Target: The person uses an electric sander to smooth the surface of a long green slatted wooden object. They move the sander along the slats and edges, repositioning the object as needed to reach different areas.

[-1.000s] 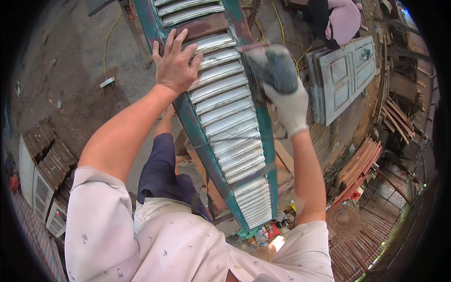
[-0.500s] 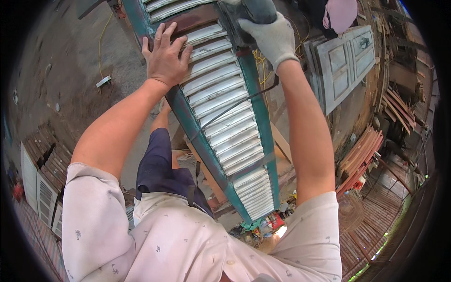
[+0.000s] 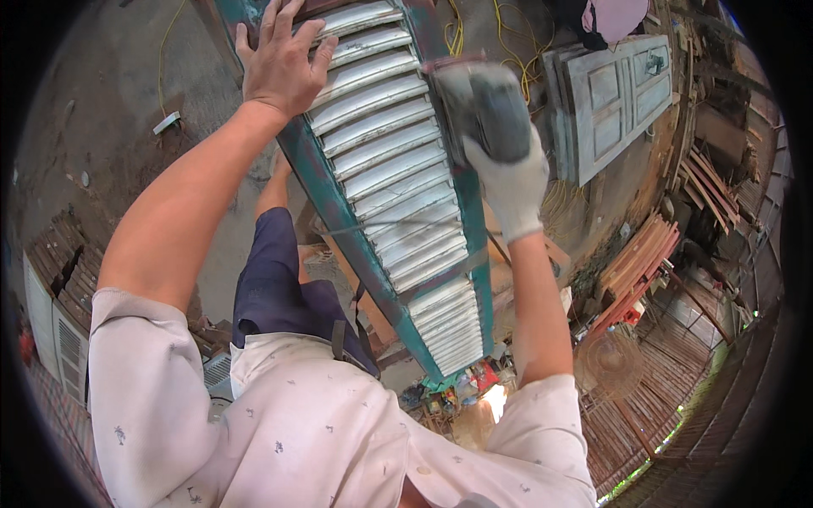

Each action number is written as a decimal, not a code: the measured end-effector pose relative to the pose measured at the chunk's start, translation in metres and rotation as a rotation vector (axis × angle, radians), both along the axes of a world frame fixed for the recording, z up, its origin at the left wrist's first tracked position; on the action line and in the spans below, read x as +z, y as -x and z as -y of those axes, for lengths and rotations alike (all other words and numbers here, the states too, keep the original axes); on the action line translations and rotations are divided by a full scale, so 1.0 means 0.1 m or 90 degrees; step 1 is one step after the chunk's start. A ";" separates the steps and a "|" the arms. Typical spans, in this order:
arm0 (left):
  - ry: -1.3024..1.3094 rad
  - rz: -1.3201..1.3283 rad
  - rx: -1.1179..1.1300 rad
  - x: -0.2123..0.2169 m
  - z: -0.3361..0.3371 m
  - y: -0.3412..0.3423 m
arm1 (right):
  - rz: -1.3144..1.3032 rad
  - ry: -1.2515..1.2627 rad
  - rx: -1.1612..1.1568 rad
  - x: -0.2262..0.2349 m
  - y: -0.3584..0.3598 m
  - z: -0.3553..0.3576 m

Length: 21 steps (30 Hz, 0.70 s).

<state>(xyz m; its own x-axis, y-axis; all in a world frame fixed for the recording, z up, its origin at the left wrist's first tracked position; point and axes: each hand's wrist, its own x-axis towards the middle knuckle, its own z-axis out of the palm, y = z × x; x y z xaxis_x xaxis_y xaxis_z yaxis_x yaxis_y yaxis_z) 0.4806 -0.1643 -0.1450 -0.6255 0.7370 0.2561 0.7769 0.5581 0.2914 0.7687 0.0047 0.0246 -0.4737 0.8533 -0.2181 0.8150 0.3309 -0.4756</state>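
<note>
A long louvered shutter point(image 3: 391, 180) lies in front of me, with pale slats scraped or worn and a green frame. My left hand point(image 3: 282, 69), bare, rests on its left side and far slats with the fingers spread. My right hand point(image 3: 518, 190), in a white work glove, grips a dark power sander point(image 3: 498, 114). That tool sits on the shutter's right frame rail and is smeared by motion; its underside is hidden. A thin dark cord point(image 3: 364, 227) crosses over the slats nearer to me.
Panelled grey doors point(image 3: 622, 102) lean at the right, near yellow cable point(image 3: 521, 63). Stacked reddish boards point(image 3: 637, 267) lie farther down the right. A white power strip point(image 3: 167, 123) is on the ground at left. Louvered panels point(image 3: 68, 339) stand at lower left.
My right hand has brought the sander toward me along the right rail. The cord has shifted with it. My left hand stays spread on the shutter, and the view has shifted slightly.
</note>
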 end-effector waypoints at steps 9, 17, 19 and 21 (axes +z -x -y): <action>-0.007 0.011 -0.010 -0.03 -0.03 0.04 | 0.008 -0.024 0.073 -0.08 1.17 -0.63; -0.039 -0.006 -0.008 -0.09 0.00 0.09 | -0.023 -0.004 0.040 -0.06 -0.10 -0.16; -0.048 -0.008 -0.003 0.01 -0.02 0.06 | -0.044 0.016 -0.007 -0.08 -0.47 -0.01; -0.063 -0.010 0.009 0.29 -0.08 -0.06 | -0.057 0.029 -0.019 -0.10 -0.50 0.01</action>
<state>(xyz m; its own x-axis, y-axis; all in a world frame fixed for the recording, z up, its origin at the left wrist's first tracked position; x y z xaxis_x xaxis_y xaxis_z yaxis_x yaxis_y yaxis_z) 0.4864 -0.1566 -0.1161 -0.6307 0.6988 0.3376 0.7743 0.5379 0.3332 0.8185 0.0042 0.0143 -0.4672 0.8577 -0.2147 0.7779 0.2834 -0.5608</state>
